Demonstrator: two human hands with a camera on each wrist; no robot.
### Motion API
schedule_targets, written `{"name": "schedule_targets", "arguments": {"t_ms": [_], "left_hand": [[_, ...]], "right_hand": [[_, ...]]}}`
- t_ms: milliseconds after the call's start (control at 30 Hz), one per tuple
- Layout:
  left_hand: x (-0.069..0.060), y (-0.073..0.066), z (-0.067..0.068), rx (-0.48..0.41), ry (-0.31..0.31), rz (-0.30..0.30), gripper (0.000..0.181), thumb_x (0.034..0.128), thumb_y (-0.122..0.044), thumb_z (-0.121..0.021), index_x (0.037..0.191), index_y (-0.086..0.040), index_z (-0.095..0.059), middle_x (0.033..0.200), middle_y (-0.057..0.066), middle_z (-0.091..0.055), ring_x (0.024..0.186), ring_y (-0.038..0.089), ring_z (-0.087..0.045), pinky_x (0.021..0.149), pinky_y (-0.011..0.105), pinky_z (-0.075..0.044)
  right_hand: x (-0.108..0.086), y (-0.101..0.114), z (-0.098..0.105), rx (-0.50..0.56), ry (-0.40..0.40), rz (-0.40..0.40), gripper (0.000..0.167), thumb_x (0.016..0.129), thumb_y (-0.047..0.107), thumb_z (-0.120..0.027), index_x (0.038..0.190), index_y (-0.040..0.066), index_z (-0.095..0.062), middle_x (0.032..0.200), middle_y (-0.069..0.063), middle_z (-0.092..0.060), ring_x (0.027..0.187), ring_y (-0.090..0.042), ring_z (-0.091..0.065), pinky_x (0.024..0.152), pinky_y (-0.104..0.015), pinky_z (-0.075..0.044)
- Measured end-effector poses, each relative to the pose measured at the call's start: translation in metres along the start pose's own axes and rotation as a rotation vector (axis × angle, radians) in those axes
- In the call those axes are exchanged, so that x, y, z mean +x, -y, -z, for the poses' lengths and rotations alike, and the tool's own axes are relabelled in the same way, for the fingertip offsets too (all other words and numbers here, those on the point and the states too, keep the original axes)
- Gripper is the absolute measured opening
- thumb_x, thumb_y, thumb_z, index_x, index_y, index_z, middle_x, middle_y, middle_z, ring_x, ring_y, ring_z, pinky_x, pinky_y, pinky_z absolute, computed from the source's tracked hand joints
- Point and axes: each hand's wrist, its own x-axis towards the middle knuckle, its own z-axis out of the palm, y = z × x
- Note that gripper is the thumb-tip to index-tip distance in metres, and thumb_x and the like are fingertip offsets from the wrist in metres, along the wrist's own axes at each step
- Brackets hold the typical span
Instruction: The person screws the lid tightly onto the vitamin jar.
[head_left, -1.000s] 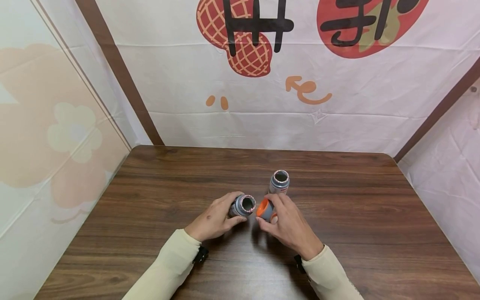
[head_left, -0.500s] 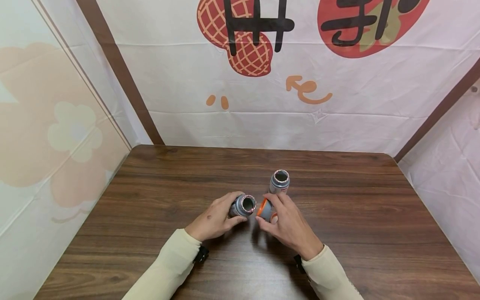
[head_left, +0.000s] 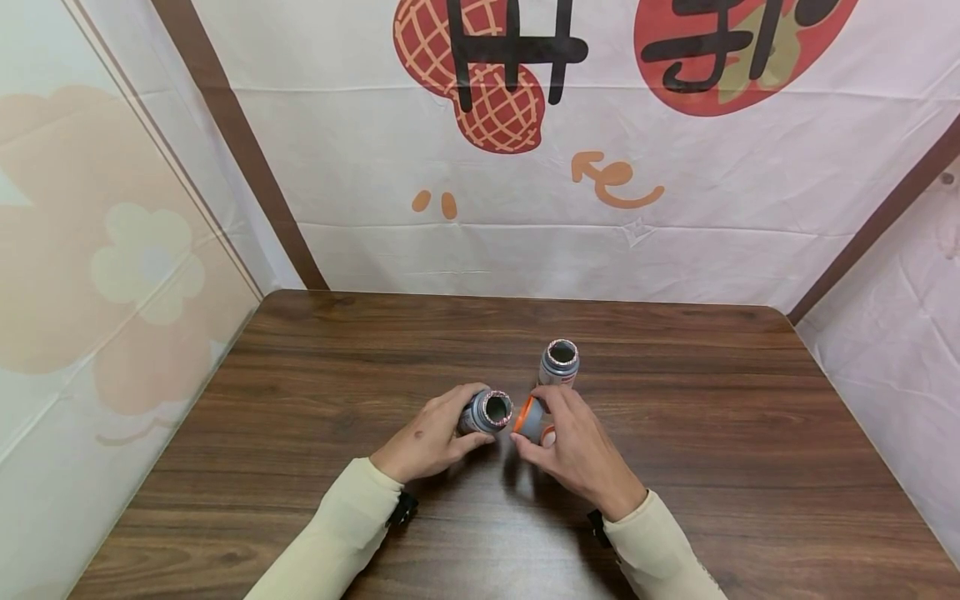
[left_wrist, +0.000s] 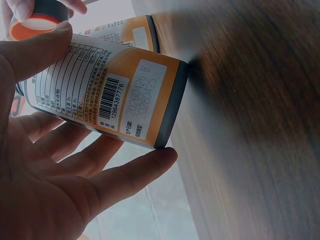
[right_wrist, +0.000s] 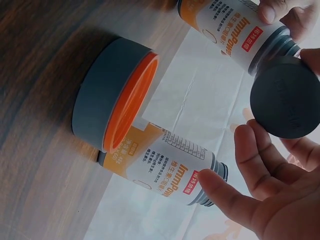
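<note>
My left hand (head_left: 431,437) grips an uncapped, upright bottle (head_left: 487,411); fingers and thumb wrap its sides in the left wrist view. Just right of the bottle's mouth, my right hand (head_left: 581,450) pinches a grey cap (head_left: 531,420) with an orange inner rim, held sideways. The right wrist view shows this cap's dark flat top (right_wrist: 285,97) near the gripped bottle's threaded neck (right_wrist: 275,47); contact between them cannot be told. A second open bottle (head_left: 559,363) stands behind my right hand. Another cap (right_wrist: 95,100) lies on the table, orange opening up, partly hidden by my right hand in the head view.
The brown wood table (head_left: 360,333) reaches a printed white cloth backdrop (head_left: 480,258) at its far edge. Cloth also hangs at the left and right sides. Dark devices (head_left: 402,508) are worn at both wrists.
The cap in my right fingers has turned, so its orange inside, seen openly before, now shows as a narrow rim. Left hand and both bottles look unmoved.
</note>
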Motion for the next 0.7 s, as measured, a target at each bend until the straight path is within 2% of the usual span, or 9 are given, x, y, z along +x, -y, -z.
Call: {"name": "schedule_targets", "arguments": {"t_ms": [400,700], "left_hand": [[-0.0001,-0.0002,-0.0002,0.003,-0.002,-0.001,0.056,0.086,-0.017,-0.081,0.133,-0.009,-0.051,0.123,0.004,-0.061,0.107,0.016,-0.062,0.09,0.039,-0.052],[0.0,0.0002,-0.0005,-0.003,-0.008,-0.007,0.055,0.0856,-0.016,-0.081,0.132,-0.009,-0.052,0.122,0.004,-0.061,0.107,0.016,-0.061,0.091,0.039,-0.052]], "right_hand": [[0.0004,0.0005,0.0006,0.03,0.005,-0.011,0.057,0.077,0.027,-0.085,0.119,0.001,-0.058,0.104,-0.01,-0.062,0.085,-0.025,-0.062,0.073,-0.038,-0.054],[0.0007,0.0006,0.0007,0.053,0.005,-0.013,0.057,0.078,0.024,-0.085,0.121,-0.001,-0.057,0.099,-0.01,-0.063,0.079,-0.024,-0.063,0.068,-0.035,-0.054]]}}
